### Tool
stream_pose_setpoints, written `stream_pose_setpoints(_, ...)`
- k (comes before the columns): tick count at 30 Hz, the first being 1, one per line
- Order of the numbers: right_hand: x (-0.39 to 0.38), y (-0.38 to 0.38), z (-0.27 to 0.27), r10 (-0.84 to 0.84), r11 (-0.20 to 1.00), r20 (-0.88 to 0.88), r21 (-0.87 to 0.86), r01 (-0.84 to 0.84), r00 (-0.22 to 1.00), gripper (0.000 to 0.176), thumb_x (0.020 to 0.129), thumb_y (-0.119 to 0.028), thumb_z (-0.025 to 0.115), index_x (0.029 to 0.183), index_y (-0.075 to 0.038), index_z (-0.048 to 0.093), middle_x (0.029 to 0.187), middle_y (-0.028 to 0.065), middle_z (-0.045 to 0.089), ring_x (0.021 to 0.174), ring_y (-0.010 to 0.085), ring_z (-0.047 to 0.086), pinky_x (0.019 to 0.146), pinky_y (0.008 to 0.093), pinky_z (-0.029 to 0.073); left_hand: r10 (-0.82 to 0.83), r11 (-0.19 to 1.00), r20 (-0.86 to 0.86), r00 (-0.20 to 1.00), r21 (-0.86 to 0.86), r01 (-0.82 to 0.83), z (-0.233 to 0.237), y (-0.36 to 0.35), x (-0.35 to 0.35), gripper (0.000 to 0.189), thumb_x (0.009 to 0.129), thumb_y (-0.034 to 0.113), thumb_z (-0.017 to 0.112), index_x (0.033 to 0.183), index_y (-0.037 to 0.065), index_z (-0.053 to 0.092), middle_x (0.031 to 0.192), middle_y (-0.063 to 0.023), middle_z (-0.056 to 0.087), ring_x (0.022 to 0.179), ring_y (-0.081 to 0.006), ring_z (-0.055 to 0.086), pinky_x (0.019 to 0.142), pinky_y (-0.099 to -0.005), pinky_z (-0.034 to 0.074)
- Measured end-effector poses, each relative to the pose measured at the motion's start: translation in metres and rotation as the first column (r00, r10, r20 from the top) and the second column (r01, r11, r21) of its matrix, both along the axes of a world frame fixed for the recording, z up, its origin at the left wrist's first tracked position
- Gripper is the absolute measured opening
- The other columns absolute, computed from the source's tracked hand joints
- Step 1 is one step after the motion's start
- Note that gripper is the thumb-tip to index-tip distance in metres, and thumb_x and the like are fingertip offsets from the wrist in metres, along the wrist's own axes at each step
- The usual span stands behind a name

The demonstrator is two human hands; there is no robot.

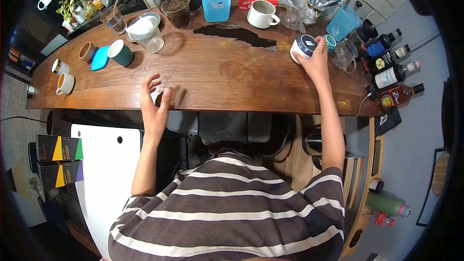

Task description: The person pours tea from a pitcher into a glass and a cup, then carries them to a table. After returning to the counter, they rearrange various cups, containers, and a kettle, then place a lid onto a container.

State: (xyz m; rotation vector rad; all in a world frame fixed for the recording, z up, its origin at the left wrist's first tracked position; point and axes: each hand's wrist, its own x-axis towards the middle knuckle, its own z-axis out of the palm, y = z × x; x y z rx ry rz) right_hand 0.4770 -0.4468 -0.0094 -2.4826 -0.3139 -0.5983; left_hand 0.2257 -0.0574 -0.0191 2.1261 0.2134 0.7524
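Observation:
My right hand [315, 63] grips a rounded white container with a dark top [305, 45] at the right of the wooden counter. The thumb lies on its near side and the fingers on its right; a small pale label shows on the dark top. Right beside it is a small teal cup [330, 42], partly behind my fingers. Clear glass cups [344, 54] stand just further right. My left hand [155, 102] hovers over the counter's front edge, fingers apart and curved, holding nothing.
Bottles [390, 76] line the right wall. Along the back are a white mug [261, 14], a blue container [216, 0], a cutlery holder [315, 10] and soil-filled cups [176, 10]. Leftward stand a plastic tub [147, 36], a teal-and-white cup [120, 53] and a blue lid [100, 58].

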Motion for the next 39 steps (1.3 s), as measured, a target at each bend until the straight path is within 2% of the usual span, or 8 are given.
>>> stream_pose_setpoints(1, 0.0, 0.002, 0.0, -0.002, 1.0, 0.0, 0.0, 0.002, 1.0, 0.084, 0.069, -0.03, 0.09, 0.13, -0.009, 0.035, 0.124, 0.0246, 0.047, 0.112, 0.0458, 0.054, 0.096, 0.0526, 0.046, -0.001, 1.0, -0.005, 1.0, 0.022, 0.001, 0.0, 0.0, 0.0, 0.042, 0.096, 0.015, 0.062, 0.134, 0.001, 0.05, 0.132, -0.0144, 0.058, 0.117, -0.0248, 0.059, 0.101, -0.0384, 0.045)
stream_pose_setpoints(8, 0.001, 0.016, -0.004, -0.045, 0.999, 0.046, -0.006, 0.045, 0.998, 0.084, 0.068, -0.028, 0.092, 0.127, -0.006, 0.035, 0.122, 0.0234, 0.045, 0.111, 0.0466, 0.052, 0.095, 0.0519, 0.046, 0.0, 1.0, -0.02, 1.0, -0.005, 0.0, -0.003, 0.005, 0.0, 0.042, 0.097, 0.015, 0.061, 0.135, 0.001, 0.05, 0.132, -0.0142, 0.059, 0.117, -0.0244, 0.059, 0.102, -0.0378, 0.045)
stream_pose_setpoints(10, 0.004, 0.018, -0.006, -0.048, 0.999, 0.058, -0.001, 0.048, 0.997, 0.084, 0.068, -0.029, 0.092, 0.126, -0.006, 0.035, 0.122, 0.0234, 0.045, 0.11, 0.0467, 0.052, 0.095, 0.052, 0.046, -0.004, 0.999, -0.001, 1.0, -0.055, 0.004, -0.005, 0.008, 0.001, 0.046, 0.094, 0.021, 0.066, 0.134, 0.003, 0.051, 0.129, -0.0146, 0.061, 0.116, -0.0272, 0.059, 0.102, -0.0406, 0.043)
stream_pose_setpoints(23, 0.023, 0.027, -0.014, -0.077, 0.997, 0.091, 0.017, 0.076, 0.993, 0.084, 0.068, -0.032, 0.092, 0.124, -0.004, 0.036, 0.121, 0.0223, 0.044, 0.11, 0.0438, 0.049, 0.096, 0.0504, 0.043, -0.021, 0.996, -0.005, 1.0, -0.081, 0.021, -0.008, 0.014, 0.002, 0.043, 0.094, 0.015, 0.066, 0.132, 0.001, 0.052, 0.125, -0.0147, 0.063, 0.11, -0.0259, 0.061, 0.098, -0.0381, 0.046)
stream_pose_setpoints(28, 0.029, 0.027, -0.017, -0.084, 0.996, 0.098, 0.009, 0.084, 0.992, 0.085, 0.068, -0.033, 0.092, 0.125, -0.004, 0.036, 0.122, 0.0221, 0.043, 0.109, 0.0436, 0.049, 0.095, 0.0505, 0.043, -0.032, 0.995, -0.035, 0.999, -0.098, 0.028, -0.011, 0.014, -0.001, 0.036, 0.095, 0.014, 0.066, 0.127, 0.001, 0.056, 0.121, -0.0127, 0.063, 0.103, -0.023, 0.062, 0.088, -0.0338, 0.05)
stream_pose_setpoints(32, 0.032, 0.029, -0.016, -0.088, 0.996, 0.093, 0.016, 0.086, 0.992, 0.086, 0.068, -0.033, 0.092, 0.125, -0.005, 0.035, 0.123, 0.0224, 0.042, 0.109, 0.0433, 0.049, 0.096, 0.0509, 0.042, -0.022, 0.995, -0.084, 0.996, -0.101, 0.014, -0.004, 0.012, -0.004, 0.034, 0.097, 0.013, 0.061, 0.128, 0.0, 0.057, 0.12, -0.0125, 0.065, 0.104, -0.0199, 0.062, 0.09, -0.0336, 0.049)
stream_pose_setpoints(34, 0.031, 0.03, -0.016, -0.097, 0.995, 0.091, 0.021, 0.096, 0.991, 0.086, 0.068, -0.033, 0.092, 0.126, -0.005, 0.035, 0.123, 0.0229, 0.041, 0.109, 0.0431, 0.049, 0.096, 0.0512, 0.042, -0.049, 0.998, -0.027, 0.998, -0.042, 0.048, -0.007, 0.015, -0.003, 0.036, 0.092, 0.013, 0.068, 0.125, 0.002, 0.058, 0.117, -0.0117, 0.064, 0.097, -0.0213, 0.061, 0.08, -0.0328, 0.049)
stream_pose_setpoints(39, 0.023, 0.024, -0.016, -0.036, 0.998, 0.137, 0.052, 0.029, 0.99, 0.088, 0.063, -0.025, 0.095, 0.125, -0.004, 0.036, 0.127, 0.025, 0.038, 0.116, 0.0431, 0.047, 0.1, 0.0484, 0.043, -0.012, 0.997, -0.021, 1.0, 0.071, 0.014, -0.004, 0.024, -0.003, 0.038, 0.09, 0.013, 0.071, 0.124, 0.002, 0.058, 0.11, -0.0103, 0.064, 0.091, -0.021, 0.06, 0.077, -0.0349, 0.047)
